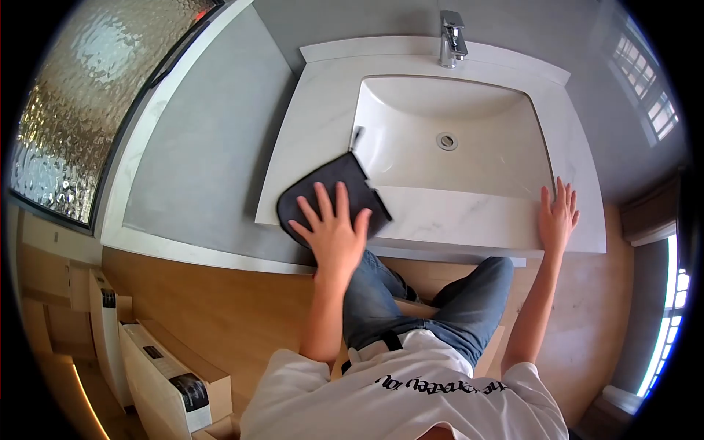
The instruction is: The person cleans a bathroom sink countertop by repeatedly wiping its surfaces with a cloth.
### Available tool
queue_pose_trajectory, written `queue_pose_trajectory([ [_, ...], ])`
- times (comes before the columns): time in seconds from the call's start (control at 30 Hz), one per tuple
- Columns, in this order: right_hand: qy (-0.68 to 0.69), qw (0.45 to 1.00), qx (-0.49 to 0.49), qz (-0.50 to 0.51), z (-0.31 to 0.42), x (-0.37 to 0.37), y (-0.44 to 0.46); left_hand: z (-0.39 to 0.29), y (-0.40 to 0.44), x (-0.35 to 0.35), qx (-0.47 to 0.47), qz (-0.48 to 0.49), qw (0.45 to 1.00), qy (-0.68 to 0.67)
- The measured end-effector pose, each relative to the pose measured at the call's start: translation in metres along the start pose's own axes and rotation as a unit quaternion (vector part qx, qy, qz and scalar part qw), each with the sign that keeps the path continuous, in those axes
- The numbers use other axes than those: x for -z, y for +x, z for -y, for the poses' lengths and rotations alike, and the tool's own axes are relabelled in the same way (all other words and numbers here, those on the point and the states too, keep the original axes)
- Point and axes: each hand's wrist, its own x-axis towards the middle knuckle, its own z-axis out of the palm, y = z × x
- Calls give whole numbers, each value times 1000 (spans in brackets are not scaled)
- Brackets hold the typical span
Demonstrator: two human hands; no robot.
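Note:
A black zip pouch [341, 174] lies on the left front corner of the white marble-look countertop [455, 220], partly over its front edge. Its zip pull [357, 138] sticks out toward the sink. My left hand [334, 231] is on top of the pouch with fingers spread, not wrapped around it. On the right front part of the countertop, my right hand [559, 213] lies flat with fingers stretched and nothing in it. Between the hands and further back is the white sink basin [411, 161] with a round drain [446, 141].
A chrome faucet [452, 40] stands behind the basin. Grey wall panels [205, 132] flank the counter on the left, beside a textured glass window [81, 110]. Cardboard boxes [161, 374] stand on the floor at lower left. A bright window [664, 323] is at far right.

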Motion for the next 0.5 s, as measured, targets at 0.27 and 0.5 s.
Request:
queue_pose_trajectory([
  [0.27,21,986,164,10,26,4,-27,-24,-19,10,-130,27,988,-82],
  [0.5,74,935,336,90,133,9,-79,2,64,-17,-129,54,988,-66],
])
